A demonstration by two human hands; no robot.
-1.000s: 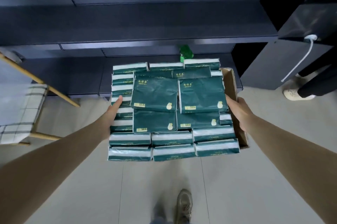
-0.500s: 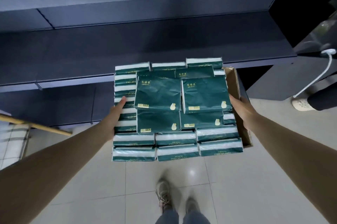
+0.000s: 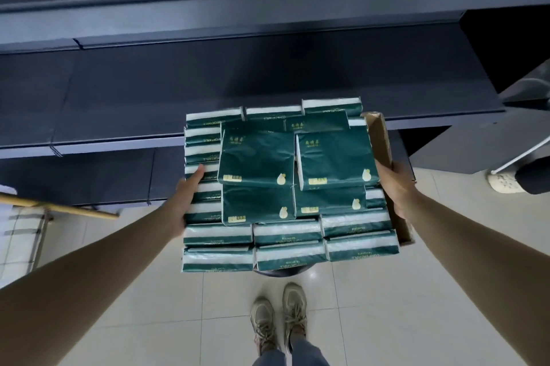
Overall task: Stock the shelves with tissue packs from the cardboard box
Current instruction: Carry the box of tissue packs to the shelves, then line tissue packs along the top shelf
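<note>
I see the brown cardboard box (image 3: 379, 139) carried in the air in front of the dark grey metal shelves (image 3: 268, 91), heaped with dark green plastic-wrapped tissue packs (image 3: 257, 158) (gold lettering, white side bands). My left hand (image 3: 186, 197) lies flat against the packs on the box's left side; my right hand (image 3: 394, 184) grips the box's right wall. Below the box, two tan laced shoes (image 3: 279, 316) stand on pale floor tiles (image 3: 401, 306).
</note>
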